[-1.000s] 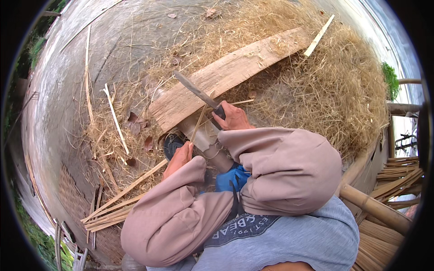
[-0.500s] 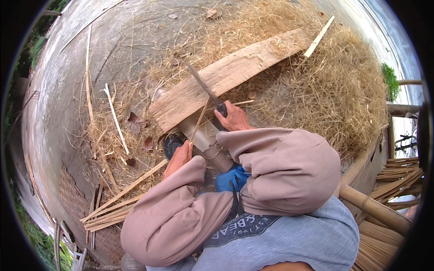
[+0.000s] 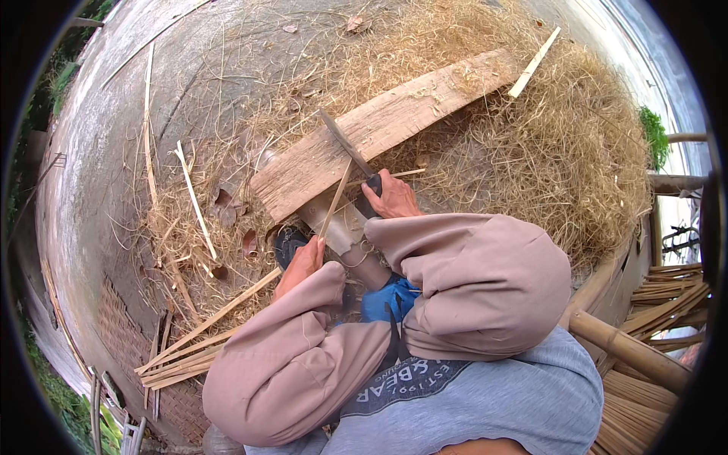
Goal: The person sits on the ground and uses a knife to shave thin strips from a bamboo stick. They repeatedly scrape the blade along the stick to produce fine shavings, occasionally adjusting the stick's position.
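My right hand [image 3: 394, 199] grips the dark handle of a long knife [image 3: 345, 142], whose blade points up and left over a rough wooden plank [image 3: 394, 121]. My left hand [image 3: 302, 262] holds a thin bamboo strip [image 3: 334, 202] that slants up toward the blade and touches it near the handle. A thick pale bamboo piece [image 3: 343, 231] lies under both hands. Both arms are in loose tan sleeves.
A heap of dry straw-like shavings [image 3: 546, 144] covers the concrete ground around the plank. Loose bamboo slats [image 3: 193, 341] lie at lower left beside a woven mat [image 3: 129, 341]. Bamboo poles [image 3: 629, 353] and bundled strips [image 3: 675, 296] sit at the right. A dark shoe [image 3: 287, 244] shows by my left hand.
The knife blade has shifted slightly along the bamboo strip and tilted more upright; both hands stay almost in place.
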Demonstrator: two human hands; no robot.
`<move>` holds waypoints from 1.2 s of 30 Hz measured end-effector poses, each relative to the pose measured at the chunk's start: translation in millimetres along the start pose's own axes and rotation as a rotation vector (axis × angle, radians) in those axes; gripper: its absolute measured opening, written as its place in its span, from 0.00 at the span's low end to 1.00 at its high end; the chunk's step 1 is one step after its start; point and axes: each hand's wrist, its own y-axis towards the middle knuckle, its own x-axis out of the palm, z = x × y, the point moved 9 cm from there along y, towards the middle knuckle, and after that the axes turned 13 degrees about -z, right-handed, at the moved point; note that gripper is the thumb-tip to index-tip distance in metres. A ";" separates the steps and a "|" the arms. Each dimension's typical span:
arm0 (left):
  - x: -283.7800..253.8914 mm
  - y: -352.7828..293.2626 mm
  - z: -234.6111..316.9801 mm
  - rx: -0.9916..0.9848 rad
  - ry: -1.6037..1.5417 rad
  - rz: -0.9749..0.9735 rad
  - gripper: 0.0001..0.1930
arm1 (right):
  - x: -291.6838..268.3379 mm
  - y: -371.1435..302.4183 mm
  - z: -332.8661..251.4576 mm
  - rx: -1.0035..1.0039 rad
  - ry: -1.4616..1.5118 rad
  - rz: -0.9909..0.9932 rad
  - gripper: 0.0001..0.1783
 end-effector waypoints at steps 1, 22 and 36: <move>0.4 -1.7 -2.9 0.021 -0.001 0.026 0.11 | 1.4 0.5 -1.9 -0.003 0.021 -0.017 0.24; -10.4 4.1 20.5 -0.025 -0.043 -0.009 0.11 | 2.7 -2.2 26.8 0.102 0.609 -0.182 0.28; -10.5 -8.4 -10.5 -0.141 -0.014 0.020 0.20 | -31.0 -5.8 -10.3 -0.145 0.251 0.012 0.27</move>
